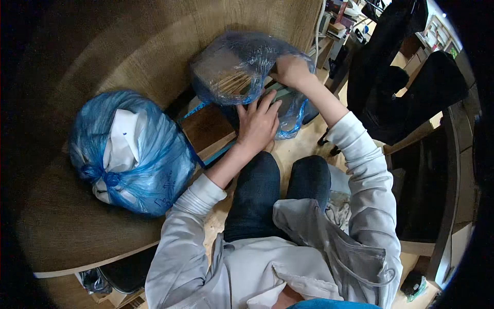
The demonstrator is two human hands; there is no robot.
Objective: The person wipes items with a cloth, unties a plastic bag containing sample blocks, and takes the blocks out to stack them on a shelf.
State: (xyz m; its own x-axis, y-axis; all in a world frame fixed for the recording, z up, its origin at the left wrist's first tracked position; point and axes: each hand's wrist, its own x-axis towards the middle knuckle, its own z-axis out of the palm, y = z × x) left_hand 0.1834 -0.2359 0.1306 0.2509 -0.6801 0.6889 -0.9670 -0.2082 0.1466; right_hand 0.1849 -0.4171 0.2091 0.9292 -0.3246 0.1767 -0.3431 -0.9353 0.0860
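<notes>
A thin blue plastic bag [234, 44] sits at the table's edge in front of me. Several light wooden sticks [231, 82] show through its clear film, along with something flat and greenish [282, 94]. My left hand [259, 122] rests against the bag's near side, its fingers stretched out and apart. At the bag's right side, my right hand [293, 71] reaches in at the opening, its fingertips hidden. A bright blue strip of the bag's edge [299, 121] hangs below that hand.
A full, knotted blue bag [149, 154] with white material inside stands on the wooden table [92, 232] to my left. A brown drawer-like box [208, 126] is below the table edge. A black chair [381, 77] stands at the right, beside dark shelving [424, 190].
</notes>
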